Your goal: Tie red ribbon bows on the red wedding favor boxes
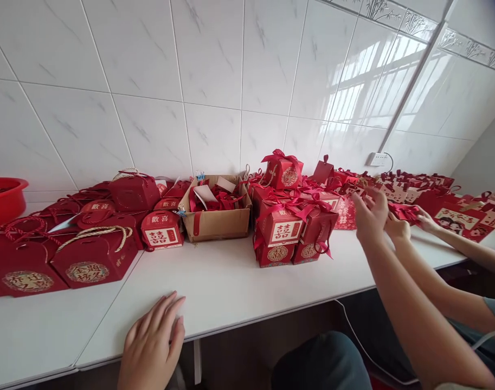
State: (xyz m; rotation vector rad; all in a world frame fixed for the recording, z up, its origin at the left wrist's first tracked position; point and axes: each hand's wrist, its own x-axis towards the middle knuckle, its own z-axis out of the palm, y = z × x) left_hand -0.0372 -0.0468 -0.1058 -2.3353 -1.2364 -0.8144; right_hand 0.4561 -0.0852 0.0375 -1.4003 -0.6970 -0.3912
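Note:
My left hand (153,337) lies on the white table near its front edge, fingers stretched out, with nothing in it. My right hand (370,214) is raised over the table at the right, somewhat blurred, its fingers apart and no object visible in it. To its left stands a stack of red gift boxes (283,227) with gold patterns, pale labels and ribbon bows. One red box with a bow (285,169) sits on top of the stack. Beyond my left hand is an open cardboard box (219,225) containing red ribbons and pale cards.
A co-worker's hands (397,227) hold a red ribboned item (405,213) beside my right hand. Red boxes with rope handles (90,260) crowd the left, near a red basin (7,203). More decorated boxes (458,219) line the right. A power strip (378,159) is on the tiled wall.

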